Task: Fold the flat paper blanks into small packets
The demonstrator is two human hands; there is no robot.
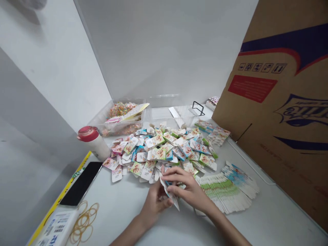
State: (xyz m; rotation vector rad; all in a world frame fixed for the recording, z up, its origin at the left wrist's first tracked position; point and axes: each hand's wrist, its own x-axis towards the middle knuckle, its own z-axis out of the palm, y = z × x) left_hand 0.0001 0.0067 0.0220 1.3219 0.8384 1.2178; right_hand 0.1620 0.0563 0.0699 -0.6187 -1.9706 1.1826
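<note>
Between my two hands, near the front of the table, is a small flat printed carton (169, 192), held at a slant with its white edge toward me. My left hand (155, 201) grips it from the left, thumb toward the front. The fingers of my right hand (184, 186) are bent over its upper right side. Just beyond my hands lies a heap of small printed cartons (156, 140) in green, blue and pink, many with flaps raised. Right of my right hand, a fanned row of flattened cartons (222, 191) rests on the table.
At the back left stands a clear plastic tub (102, 126) with colourful small packets. A red-lidded bottle (94, 143), a black phone (82, 184), rubber bands (84, 222) and a white box (56, 229) are on the left. A large cardboard box (276, 130) walls off the right.
</note>
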